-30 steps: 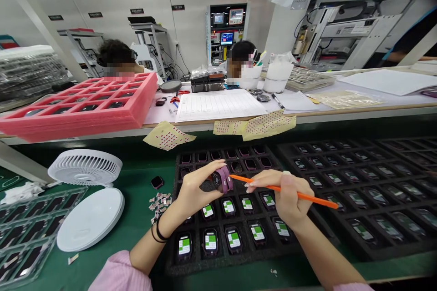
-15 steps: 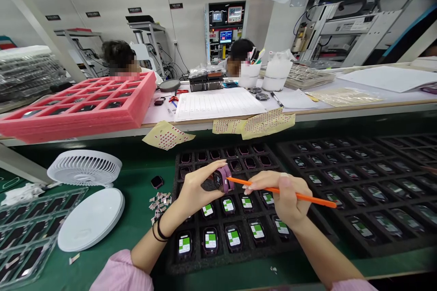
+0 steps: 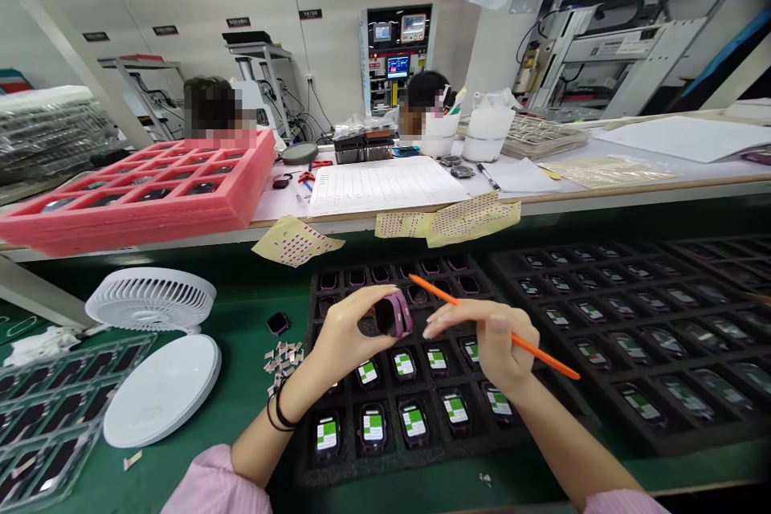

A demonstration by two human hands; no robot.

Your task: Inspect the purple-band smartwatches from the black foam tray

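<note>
My left hand [image 3: 342, 337] grips a purple smartwatch case [image 3: 402, 316] by its edges between thumb and fingers, side buttons toward the right. The case is held above a black foam tray [image 3: 355, 462]. In my right hand [image 3: 509, 349] lies a thin orange stick [image 3: 545, 356], held between thumb and fingers with the index finger stretched out. Its tip points up and left, just above the case and apart from it. Several watches with lit green-and-white screens [image 3: 414, 422] sit in the tray's near pockets; dark-screened watches [image 3: 430, 265] fill the far ones.
A second foam tray of watches [image 3: 632, 345] lies to the right. On the left stand a white fan [image 3: 162, 389] and clear trays of dark screens [image 3: 60, 409]. Small loose pieces [image 3: 283, 357] and a watch [image 3: 278, 324] lie between. Behind runs a shelf with a pink foam tray [image 3: 241, 197]; two people sit beyond.
The orange stick's tip has left the watch's side and swung up and away. My right hand has shifted slightly left. The watch has turned a little in my left hand, and its screen looks darker.
</note>
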